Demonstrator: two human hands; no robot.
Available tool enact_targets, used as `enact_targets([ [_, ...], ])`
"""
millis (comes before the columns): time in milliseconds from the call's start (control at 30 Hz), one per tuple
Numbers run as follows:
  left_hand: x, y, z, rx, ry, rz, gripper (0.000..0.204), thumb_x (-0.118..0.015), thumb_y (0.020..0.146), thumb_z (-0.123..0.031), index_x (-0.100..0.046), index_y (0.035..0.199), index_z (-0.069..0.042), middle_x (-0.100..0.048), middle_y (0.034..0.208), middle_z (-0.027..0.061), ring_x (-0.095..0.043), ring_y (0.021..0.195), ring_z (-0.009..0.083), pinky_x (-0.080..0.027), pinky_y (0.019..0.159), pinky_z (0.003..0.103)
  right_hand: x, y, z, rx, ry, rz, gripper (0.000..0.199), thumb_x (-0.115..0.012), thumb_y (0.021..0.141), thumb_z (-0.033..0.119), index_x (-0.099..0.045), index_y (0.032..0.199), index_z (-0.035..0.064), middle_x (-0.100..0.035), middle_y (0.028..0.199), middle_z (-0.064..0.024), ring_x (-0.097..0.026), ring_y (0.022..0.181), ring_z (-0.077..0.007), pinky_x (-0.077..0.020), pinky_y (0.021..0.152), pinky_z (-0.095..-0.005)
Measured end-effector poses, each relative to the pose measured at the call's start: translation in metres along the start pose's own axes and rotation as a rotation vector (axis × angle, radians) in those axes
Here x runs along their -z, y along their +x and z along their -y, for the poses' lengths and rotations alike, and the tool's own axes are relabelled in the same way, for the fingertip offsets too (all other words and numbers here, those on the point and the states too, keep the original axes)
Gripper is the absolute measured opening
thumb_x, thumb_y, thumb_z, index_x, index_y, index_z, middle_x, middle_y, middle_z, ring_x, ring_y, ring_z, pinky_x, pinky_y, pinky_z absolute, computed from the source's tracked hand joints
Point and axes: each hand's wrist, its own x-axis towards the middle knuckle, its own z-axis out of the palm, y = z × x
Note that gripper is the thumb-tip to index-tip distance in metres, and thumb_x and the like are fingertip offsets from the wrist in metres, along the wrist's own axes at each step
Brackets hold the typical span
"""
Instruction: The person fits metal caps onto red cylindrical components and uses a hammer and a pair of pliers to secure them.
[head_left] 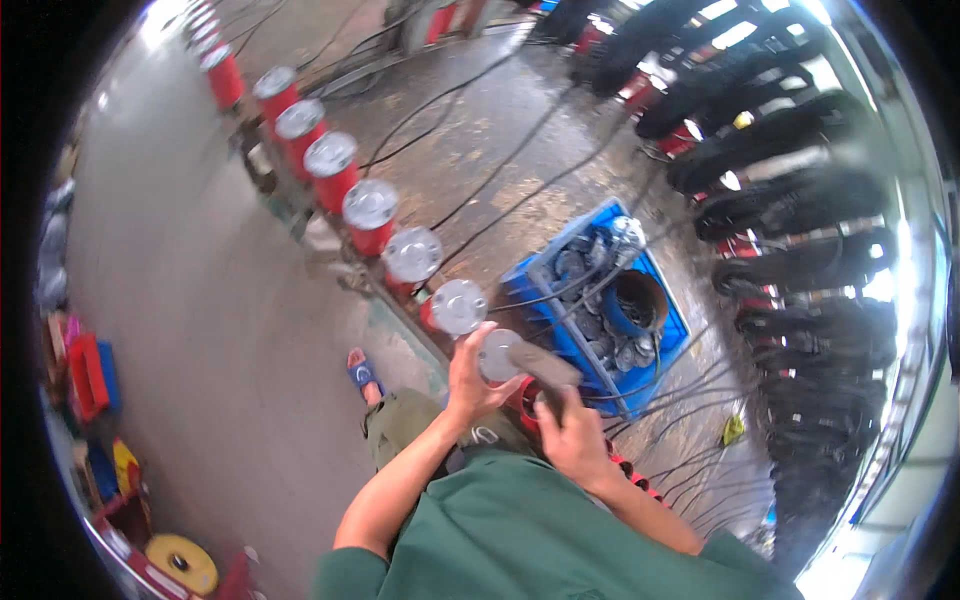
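My left hand (pixel 470 385) grips the rim of a round silver-topped red cylinder (pixel 497 356), the nearest in a row of several such cylinders (pixel 371 208). My right hand (pixel 572 432) is closed around the handle of a grey tool (pixel 545 366) whose head lies across that cylinder's top. Both forearms rise from my green shirt at the bottom of the view.
A blue plastic crate (pixel 600 310) of metal parts and a dark ring stands just right of the hands, with black cables running over the floor. Black hoses or rollers line the right side (pixel 800 200). My sandalled foot (pixel 364 373) is on the concrete. Red boxes lie at left (pixel 90 375).
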Motion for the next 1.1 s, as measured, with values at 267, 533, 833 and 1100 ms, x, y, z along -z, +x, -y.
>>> enact_targets([
  [267,-0.001,0.015,-0.012,-0.082,0.081,0.04,0.089,-0.099,0.066,-0.018,-0.055,0.141,-0.001,-0.066,0.135,0.019,-0.066,0.122,0.034,-0.052,0.105,0.044,0.033,0.017,-0.071,-0.227,0.319,0.179,0.04,-0.066,0.102,0.035,-0.064,0.121,0.0003,-0.07,0.095,-0.0246,-0.071,0.088,-0.0333,-0.0548,0.08,-0.0439],
  [533,0.005,0.018,-0.034,-0.087,0.328,0.141,0.085,-0.096,0.069,-0.015,-0.054,0.141,0.001,-0.067,0.13,0.0203,-0.066,0.121,0.0353,-0.051,0.107,0.046,0.063,0.048,-0.176,-0.284,-0.107,-0.149,0.029,-0.061,0.1,0.027,-0.063,0.108,0.0,-0.073,0.095,-0.0245,-0.069,0.089,-0.0499,-0.0546,0.079,-0.0608],
  [833,-0.019,0.02,-0.061,0.263,0.179,0.078,0.069,-0.09,0.082,-0.019,-0.057,0.139,0.002,-0.064,0.128,0.0141,-0.062,0.119,0.0273,-0.048,0.107,0.04,0.059,0.103,-0.287,-0.905,-0.723,-0.377,0.071,-0.074,0.081,0.022,-0.047,0.141,-0.0058,-0.055,0.133,-0.0196,-0.057,0.121,-0.0343,-0.047,0.103,-0.0445],
  [1100,-0.02,0.021,-0.066,0.521,-0.08,-0.124,0.055,-0.086,0.086,-0.012,-0.062,0.133,0.001,-0.067,0.113,0.0076,-0.064,0.099,0.0154,-0.055,0.086,0.029,0.092,0.068,-0.221,-0.549,-0.096,-0.683,0.032,-0.052,0.107,0.021,-0.059,0.125,-0.0055,-0.072,0.099,-0.0324,-0.071,0.093,-0.0503,-0.0573,0.079,-0.0556],
])
